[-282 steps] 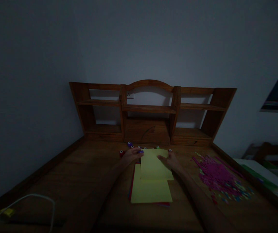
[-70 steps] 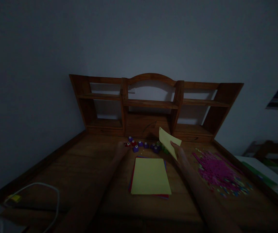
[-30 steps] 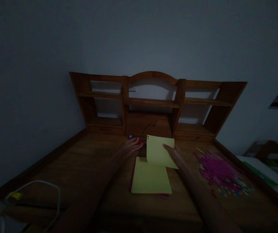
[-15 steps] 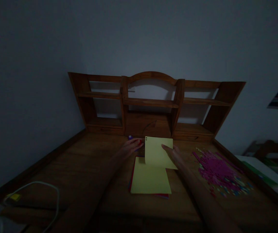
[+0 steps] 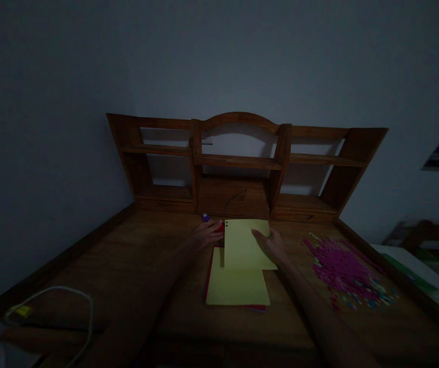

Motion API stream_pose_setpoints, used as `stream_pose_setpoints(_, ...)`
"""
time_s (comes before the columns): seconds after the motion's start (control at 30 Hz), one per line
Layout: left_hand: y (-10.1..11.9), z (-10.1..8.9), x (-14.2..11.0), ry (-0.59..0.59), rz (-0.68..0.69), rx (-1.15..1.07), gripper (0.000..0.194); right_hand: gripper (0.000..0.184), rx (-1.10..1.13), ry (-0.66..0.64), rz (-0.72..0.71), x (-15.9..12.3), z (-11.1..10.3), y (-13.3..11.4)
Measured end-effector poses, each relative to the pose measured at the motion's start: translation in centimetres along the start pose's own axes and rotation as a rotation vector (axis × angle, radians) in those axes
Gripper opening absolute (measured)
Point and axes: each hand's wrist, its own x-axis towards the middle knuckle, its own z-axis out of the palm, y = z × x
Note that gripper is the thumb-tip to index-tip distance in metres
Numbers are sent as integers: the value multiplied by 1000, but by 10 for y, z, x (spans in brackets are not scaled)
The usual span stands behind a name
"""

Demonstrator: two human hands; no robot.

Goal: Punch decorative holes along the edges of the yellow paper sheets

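The left hand (image 5: 203,236) is holding a red punch (image 5: 220,228) near the far left corner of a yellow sheet (image 5: 243,250) the right hand (image 5: 273,244) is pinching, seemingly needing careful lining up.

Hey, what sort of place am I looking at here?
Probably a room at home, at a desk used for crafts: a wooden shelf unit stands at the back of the desk, which holds yellow paper and a scattered pink pile.

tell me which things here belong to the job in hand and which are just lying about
Likely for the job:
yellow sheet, in right hand
small red object, in left hand
paper stack, partly under the sheet

Probably just lying about:
pink pile
white cable
yellow object
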Motion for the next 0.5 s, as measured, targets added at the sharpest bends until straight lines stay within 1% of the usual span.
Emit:
stream_pose_setpoints(0.07, -3, -2, 2, 6, -11, 15, 24, 46, -9, -9, -7, -1, 0, -2)
stream_pose_setpoints(0.17, -6, -4, 5, -22, -23, 25, 28, 47, -64, 7, -24, -1, 0, -3)
stream_pose_setpoints(0.27, -8, -5, 6, -46, -18, 22, 28, 47, -105, 16, -45, -1, 0, -3)
stream_pose_setpoints(0.5, -13, -8, 10, -63, -22, 51, 30, 41, -131, 5, -87, -2, 2, -6)
